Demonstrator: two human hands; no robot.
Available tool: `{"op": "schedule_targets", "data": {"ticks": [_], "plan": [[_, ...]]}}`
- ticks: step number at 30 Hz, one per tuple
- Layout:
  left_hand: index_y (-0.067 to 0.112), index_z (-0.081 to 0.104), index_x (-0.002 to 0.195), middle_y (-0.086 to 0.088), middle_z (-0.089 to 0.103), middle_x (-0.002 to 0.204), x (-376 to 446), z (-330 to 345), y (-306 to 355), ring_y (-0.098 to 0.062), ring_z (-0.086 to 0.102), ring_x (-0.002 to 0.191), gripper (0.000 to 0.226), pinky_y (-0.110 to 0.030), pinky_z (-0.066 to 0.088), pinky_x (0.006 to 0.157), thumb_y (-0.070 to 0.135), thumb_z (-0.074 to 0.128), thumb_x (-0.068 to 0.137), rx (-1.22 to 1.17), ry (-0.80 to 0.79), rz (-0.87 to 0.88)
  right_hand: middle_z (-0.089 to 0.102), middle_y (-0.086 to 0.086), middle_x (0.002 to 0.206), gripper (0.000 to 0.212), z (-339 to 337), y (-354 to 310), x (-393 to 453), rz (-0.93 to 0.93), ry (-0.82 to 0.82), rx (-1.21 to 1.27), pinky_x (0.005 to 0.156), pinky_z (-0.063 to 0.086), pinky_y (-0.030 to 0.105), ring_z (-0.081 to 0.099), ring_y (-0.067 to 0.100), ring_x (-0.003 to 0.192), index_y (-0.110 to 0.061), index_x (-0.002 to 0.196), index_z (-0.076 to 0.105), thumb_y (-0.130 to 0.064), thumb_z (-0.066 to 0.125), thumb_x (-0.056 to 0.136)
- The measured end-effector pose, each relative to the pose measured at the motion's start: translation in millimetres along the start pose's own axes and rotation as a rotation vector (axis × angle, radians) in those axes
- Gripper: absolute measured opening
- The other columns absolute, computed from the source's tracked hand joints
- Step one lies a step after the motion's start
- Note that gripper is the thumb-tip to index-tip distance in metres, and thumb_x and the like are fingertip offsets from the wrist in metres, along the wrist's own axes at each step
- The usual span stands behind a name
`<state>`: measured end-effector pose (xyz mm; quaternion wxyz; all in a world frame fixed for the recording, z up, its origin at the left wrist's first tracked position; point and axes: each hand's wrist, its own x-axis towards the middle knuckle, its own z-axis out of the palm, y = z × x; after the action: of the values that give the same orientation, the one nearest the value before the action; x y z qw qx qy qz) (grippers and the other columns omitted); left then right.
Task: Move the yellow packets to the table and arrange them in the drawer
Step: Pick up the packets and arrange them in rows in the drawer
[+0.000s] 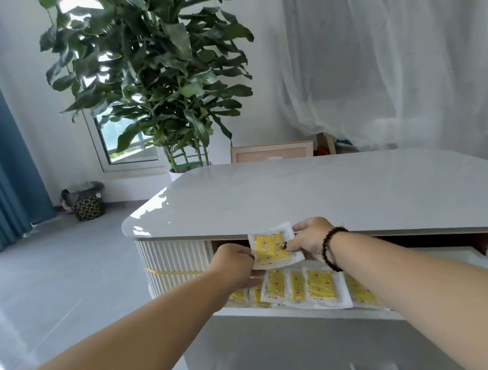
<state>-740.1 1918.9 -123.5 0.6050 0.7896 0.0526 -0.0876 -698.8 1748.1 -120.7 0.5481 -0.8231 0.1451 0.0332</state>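
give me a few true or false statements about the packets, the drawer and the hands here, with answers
1. The drawer is open. True.
2. Both the left hand and the right hand hold the raised yellow packet. True.
3. The tabletop is covered with packets. False: none lie on it; the other yellow packets lie in the drawer.
4. The bead bracelet is on the left wrist. False: it is on the right wrist.
5. A potted plant stands behind the table. True.
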Motion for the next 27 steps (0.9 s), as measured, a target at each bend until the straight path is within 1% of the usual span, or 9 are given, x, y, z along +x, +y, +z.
{"op": "schedule_targets", "data": {"ticks": [3, 6, 8, 11, 14, 17, 21, 23, 27], "plan": [[0.009, 0.056, 0.117, -0.01, 0.068, 0.102, 2.5, 19.6, -5.7, -0.018, 0.069, 0.087, 0.027, -0.031, 0.06, 0.075, -0.002, 0.044, 0.094, 0.09, -0.071, 0.024, 0.065, 0.012, 0.102, 0.045, -41.4, 22.7, 10.4, 0.076, -0.026, -0.239, 0.078, 0.057, 0.035, 0.062, 0.023, 0.086, 0.0, 0.118, 0.062, 0.0, 0.072, 0.074], [0.008, 0.054, 0.123, -0.011, 0.068, 0.105, 9.5, 33.6, -10.2, -0.017, 0.07, 0.091, 0.033, -0.03, 0.059, 0.078, 0.0, 0.043, 0.093, 0.203, -0.142, 0.049, 0.059, 0.003, 0.098, 0.029, -66.1, 49.4, 11.6, 0.191, -0.001, -0.711, 0.058, 0.044, 0.02, 0.054, 0.016, 0.084, -0.008, 0.114, 0.061, -0.022, 0.062, 0.088], [0.009, 0.054, 0.126, -0.008, 0.069, 0.101, 16.2, 39.4, -11.4, -0.016, 0.069, 0.093, 0.036, -0.028, 0.058, 0.077, 0.0, 0.043, 0.093, 0.287, -0.199, 0.079, 0.055, -0.004, 0.083, 0.021, -74.8, 68.2, 18.2, 0.245, 0.112, -0.912, 0.047, 0.035, 0.015, 0.051, 0.009, 0.069, -0.014, 0.095, 0.059, -0.034, 0.056, 0.089], [0.011, 0.054, 0.125, -0.006, 0.07, 0.1, 22.8, 42.5, -9.2, -0.015, 0.069, 0.093, 0.036, -0.031, 0.057, 0.082, 0.0, 0.045, 0.092, 0.378, -0.256, 0.125, 0.04, -0.005, 0.061, 0.027, -85.6, 86.2, 28.8, 0.325, 0.219, -0.84, 0.038, 0.029, 0.014, 0.037, 0.006, 0.049, -0.015, 0.067, 0.042, -0.027, 0.053, 0.088], [0.013, 0.058, 0.121, -0.004, 0.072, 0.097, 25.1, 44.3, -8.0, -0.015, 0.069, 0.095, 0.034, -0.036, 0.056, 0.086, 0.003, 0.047, 0.091, 0.45, -0.289, 0.165, 0.044, -0.002, 0.065, 0.028, -89.7, 101.6, 39.3, 0.35, 0.201, -0.744, 0.044, 0.036, 0.014, 0.043, 0.008, 0.054, -0.012, 0.067, 0.04, -0.019, 0.058, 0.087], [0.018, 0.062, 0.115, 0.0, 0.074, 0.093, 26.7, 47.3, -8.9, -0.016, 0.068, 0.097, 0.031, -0.041, 0.056, 0.087, 0.007, 0.05, 0.089, 0.543, -0.339, 0.213, 0.038, -0.001, 0.068, 0.03, -90.8, 116.4, 45.5, 0.322, 0.108, -0.752, 0.043, 0.031, 0.015, 0.042, 0.01, 0.059, -0.014, 0.068, 0.036, -0.02, 0.053, 0.091], [0.023, 0.065, 0.112, 0.008, 0.074, 0.09, 30.0, 51.1, -12.5, -0.009, 0.067, 0.092, 0.031, -0.025, 0.055, 0.076, 0.008, 0.052, 0.088, 0.604, -0.405, 0.233, 0.035, -0.002, 0.068, 0.014, -89.9, 127.0, 52.3, 0.236, 0.077, -0.708, 0.051, 0.029, 0.017, 0.043, 0.022, 0.085, -0.012, 0.093, 0.046, -0.014, 0.059, 0.087], [0.024, 0.065, 0.111, 0.009, 0.073, 0.09, 33.4, 51.2, -14.1, -0.009, 0.067, 0.091, 0.031, -0.022, 0.052, 0.072, 0.008, 0.052, 0.088, 0.63, -0.419, 0.236, 0.038, -0.001, 0.067, 0.008, -85.6, 131.6, 53.9, 0.242, 0.107, -0.718, 0.046, 0.029, 0.019, 0.047, 0.019, 0.075, -0.01, 0.085, 0.053, -0.015, 0.058, 0.088], [0.022, 0.065, 0.115, 0.009, 0.072, 0.091, 36.5, 51.0, -15.4, -0.008, 0.066, 0.088, 0.031, -0.019, 0.051, 0.073, 0.012, 0.054, 0.088, 0.693, -0.471, 0.244, 0.041, 0.0, 0.067, 0.027, -76.2, 132.5, 49.6, 0.245, 0.191, -0.766, 0.041, 0.028, 0.017, 0.047, 0.015, 0.067, -0.01, 0.066, 0.041, -0.011, 0.056, 0.088]]}}
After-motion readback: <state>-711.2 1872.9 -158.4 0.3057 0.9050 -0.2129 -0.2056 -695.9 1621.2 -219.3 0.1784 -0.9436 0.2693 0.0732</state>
